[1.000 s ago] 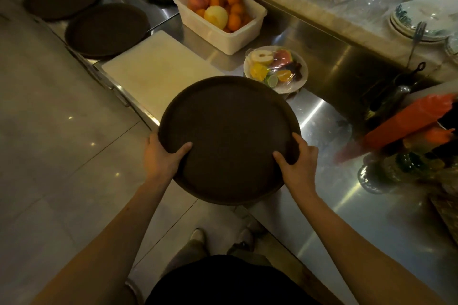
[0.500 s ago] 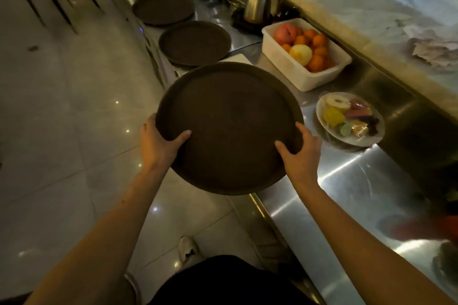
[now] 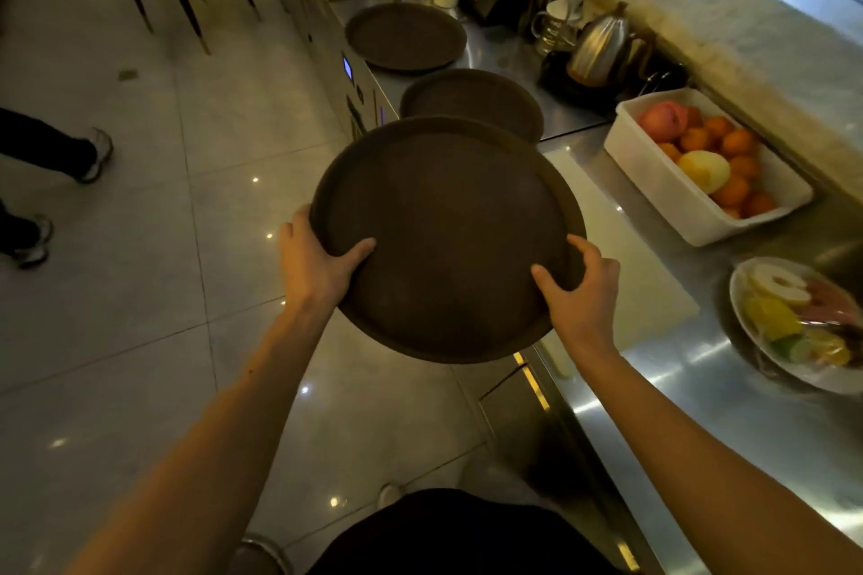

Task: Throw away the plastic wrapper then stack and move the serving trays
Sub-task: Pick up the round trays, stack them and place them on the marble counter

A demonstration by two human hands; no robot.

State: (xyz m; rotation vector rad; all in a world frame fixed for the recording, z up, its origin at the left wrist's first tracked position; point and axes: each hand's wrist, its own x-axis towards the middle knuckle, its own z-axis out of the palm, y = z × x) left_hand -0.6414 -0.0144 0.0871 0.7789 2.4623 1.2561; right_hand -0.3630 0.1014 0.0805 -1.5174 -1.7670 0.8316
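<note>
A round dark brown serving tray is held in the air over the counter's front edge, tilted a little. My left hand grips its near left rim and my right hand grips its near right rim, thumbs on top. Just beyond it a second brown tray lies flat on the steel counter, partly hidden by the held one. A third brown tray lies farther along the counter. No plastic wrapper is in my hands.
A white cutting board lies right of the held tray. Behind it stand a white tub of fruit and a wrapped fruit plate. A kettle and cups crowd the far counter. A person's feet stand on the tiled floor at left.
I have walked left along the counter with the tray in both hands; the two trays on the counter are now closer, and the fruit tub and plate have slid to the right.
</note>
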